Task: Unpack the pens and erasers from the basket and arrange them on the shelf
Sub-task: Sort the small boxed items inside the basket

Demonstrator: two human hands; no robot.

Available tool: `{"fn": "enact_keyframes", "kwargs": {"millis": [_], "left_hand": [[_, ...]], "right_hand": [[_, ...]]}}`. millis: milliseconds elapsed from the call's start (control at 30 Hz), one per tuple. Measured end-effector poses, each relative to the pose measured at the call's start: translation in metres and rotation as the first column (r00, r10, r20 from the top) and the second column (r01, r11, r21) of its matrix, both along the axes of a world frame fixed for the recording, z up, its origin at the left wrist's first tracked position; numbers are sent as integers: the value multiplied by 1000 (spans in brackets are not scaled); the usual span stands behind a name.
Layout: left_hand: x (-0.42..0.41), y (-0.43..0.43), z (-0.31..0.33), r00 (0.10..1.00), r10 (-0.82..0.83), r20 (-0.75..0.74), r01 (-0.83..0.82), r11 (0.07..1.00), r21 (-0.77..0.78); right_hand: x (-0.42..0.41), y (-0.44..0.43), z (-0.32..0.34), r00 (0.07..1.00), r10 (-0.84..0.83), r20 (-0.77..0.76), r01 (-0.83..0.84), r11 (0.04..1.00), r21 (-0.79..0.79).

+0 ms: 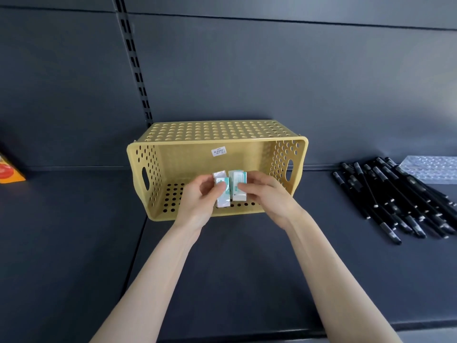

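Erasers [238, 181] in small wrapped packs are gripped in both hands: the left hand [197, 201] curls round some and the right hand [265, 196] round the rest, at the mouth of the basket [217, 142]. Pens [395, 201] lie well right of the right hand. This seems to be the eraser-unloading step. Next, they need lifting clear onto the shelf [74, 231] beside the hands.

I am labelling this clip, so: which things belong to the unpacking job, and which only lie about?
Job: basket, erasers held by left hand and right hand, pens, shelf.
Lying about: orange box, bubble wrap.
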State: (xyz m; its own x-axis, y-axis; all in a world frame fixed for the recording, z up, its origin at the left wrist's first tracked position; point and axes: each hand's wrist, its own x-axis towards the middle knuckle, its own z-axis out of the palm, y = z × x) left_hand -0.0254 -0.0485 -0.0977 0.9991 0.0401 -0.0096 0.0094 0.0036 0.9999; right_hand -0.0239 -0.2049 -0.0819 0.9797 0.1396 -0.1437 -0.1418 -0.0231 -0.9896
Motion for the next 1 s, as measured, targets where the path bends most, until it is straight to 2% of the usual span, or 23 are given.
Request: {"fn": "enact_keyframes", "kwargs": {"millis": [100, 200, 333, 500, 767, 1000], "left_hand": [[-9, -2, 7, 1000, 24, 5, -24, 998, -63], [-23, -15, 15, 999, -26, 27, 31, 979, -201], [-49, -51, 20, 989, -118, 86, 136, 958, -253], [-90, -123, 12, 952, -282, 120, 301, 935, -189], [-212, -293, -15, 826, -555, 103, 564, 805, -185], [-300, -432, -20, 682, -726, 90, 729, 668, -149]], "right_hand": [[-14, 0, 6, 994, -113, -3, 112, 985, 128], [-39, -5, 9, 973, -232, 13, 223, 945, 238], [-83, -34, 8, 912, -393, 116, 364, 907, 210], [-150, -97, 5, 779, -602, 174, 587, 798, 133], [-305, -240, -17, 559, -813, 162, 816, 574, 61], [-406, -357, -25, 392, -905, 163, 912, 405, 57]]}}
